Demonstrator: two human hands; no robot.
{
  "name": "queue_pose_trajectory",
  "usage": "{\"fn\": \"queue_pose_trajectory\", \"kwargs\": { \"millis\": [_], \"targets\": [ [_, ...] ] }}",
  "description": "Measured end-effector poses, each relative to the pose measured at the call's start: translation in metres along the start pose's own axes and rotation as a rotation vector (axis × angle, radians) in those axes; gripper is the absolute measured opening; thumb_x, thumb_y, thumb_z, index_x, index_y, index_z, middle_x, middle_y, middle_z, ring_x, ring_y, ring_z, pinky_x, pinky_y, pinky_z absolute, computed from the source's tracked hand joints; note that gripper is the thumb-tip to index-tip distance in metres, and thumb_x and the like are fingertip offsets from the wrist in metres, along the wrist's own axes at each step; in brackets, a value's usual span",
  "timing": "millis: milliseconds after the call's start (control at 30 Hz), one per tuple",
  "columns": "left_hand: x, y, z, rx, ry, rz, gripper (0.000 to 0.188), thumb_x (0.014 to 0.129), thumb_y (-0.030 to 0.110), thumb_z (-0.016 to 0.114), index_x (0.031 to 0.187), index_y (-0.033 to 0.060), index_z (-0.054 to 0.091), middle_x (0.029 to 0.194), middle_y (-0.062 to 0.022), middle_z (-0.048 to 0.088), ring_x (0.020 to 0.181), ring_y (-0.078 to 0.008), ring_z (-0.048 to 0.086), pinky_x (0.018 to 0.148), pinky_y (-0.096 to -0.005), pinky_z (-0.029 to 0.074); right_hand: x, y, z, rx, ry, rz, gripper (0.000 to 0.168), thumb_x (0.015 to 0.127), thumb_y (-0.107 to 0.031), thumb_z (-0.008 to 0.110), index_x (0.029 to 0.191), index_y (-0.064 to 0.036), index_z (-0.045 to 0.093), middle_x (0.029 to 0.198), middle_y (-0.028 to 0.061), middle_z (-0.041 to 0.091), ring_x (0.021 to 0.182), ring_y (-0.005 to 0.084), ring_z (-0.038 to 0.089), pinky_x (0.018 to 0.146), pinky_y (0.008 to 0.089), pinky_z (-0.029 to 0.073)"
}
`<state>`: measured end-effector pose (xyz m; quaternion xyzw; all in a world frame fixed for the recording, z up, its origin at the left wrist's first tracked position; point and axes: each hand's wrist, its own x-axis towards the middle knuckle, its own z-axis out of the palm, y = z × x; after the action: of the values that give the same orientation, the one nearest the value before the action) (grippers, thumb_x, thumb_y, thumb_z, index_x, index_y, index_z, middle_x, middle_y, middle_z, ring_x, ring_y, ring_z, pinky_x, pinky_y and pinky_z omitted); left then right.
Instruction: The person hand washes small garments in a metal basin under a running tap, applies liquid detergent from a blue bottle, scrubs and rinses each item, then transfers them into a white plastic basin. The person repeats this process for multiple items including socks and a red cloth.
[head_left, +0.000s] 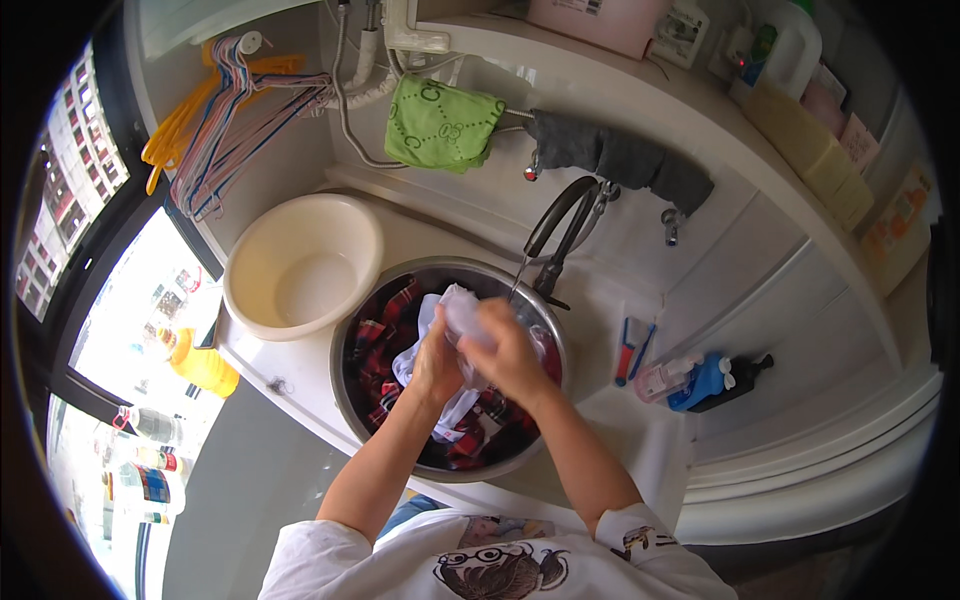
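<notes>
Over a round metal basin (339, 367), my left hand (437, 361) and my right hand (510, 349) grip a bunched pale lilac garment (465, 311) between them. The right hand looks blurred. Part of the pale cloth hangs down among red and black plaid clothes (379, 356) in the basin. A thin stream of water (517, 279) runs from the black faucet (559, 225) into the basin's far side, close to my right hand. My palms and the garment hide some of the clothes underneath.
Left of the metal basin stands a cream plastic basin (315, 270). Brushes (626, 352) and several pump bottles (697, 382) sit on the right. A green cloth (444, 124) and a dark grey cloth (622, 154) hang behind; wire hangers (232, 127) hang at the upper left.
</notes>
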<state>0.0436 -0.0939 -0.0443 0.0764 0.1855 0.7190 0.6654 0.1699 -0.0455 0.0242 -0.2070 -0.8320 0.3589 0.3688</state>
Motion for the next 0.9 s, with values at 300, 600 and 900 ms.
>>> {"fn": "queue_pose_trajectory", "kwargs": {
  "millis": [300,600,900],
  "targets": [
    [0.000,0.008,0.042,-0.226,-0.052,0.024,0.077,0.081,0.072,0.039,0.114,0.0038,0.055,0.112,-0.0143,0.060,0.099,-0.0326,0.060,0.090,-0.0452,0.047,-0.044,0.008,0.007,0.653,0.512,0.522,0.041,0.093,-0.027,0.054,0.125,-0.003,0.048,0.123,0.0093,0.052,0.114,0.0174,0.048,0.091,0.0339,0.042],
    [-0.005,-0.001,0.029,0.352,0.167,0.361,0.039,0.085,0.012,0.059,0.121,0.0050,0.049,0.108,-0.0108,0.059,0.101,-0.0230,0.057,0.090,-0.0351,0.045,-0.036,0.050,0.013,0.856,0.326,0.586,0.021,0.090,-0.012,0.059,0.110,-0.005,0.059,0.102,0.0050,0.062,0.090,0.0116,0.060,0.077,0.0277,0.049],
    [0.026,-0.024,-0.021,0.345,-0.014,0.246,0.026,0.092,0.034,0.057,0.100,0.0099,0.055,0.077,0.0008,0.054,0.070,-0.0103,0.053,0.059,-0.0265,0.045,-0.025,-0.007,0.044,-0.210,0.369,-0.051,0.016,0.084,-0.019,0.062,0.081,-0.005,0.055,0.072,0.0169,0.061,0.063,0.0387,0.060,0.055,0.0431,0.049]
  ]
}}
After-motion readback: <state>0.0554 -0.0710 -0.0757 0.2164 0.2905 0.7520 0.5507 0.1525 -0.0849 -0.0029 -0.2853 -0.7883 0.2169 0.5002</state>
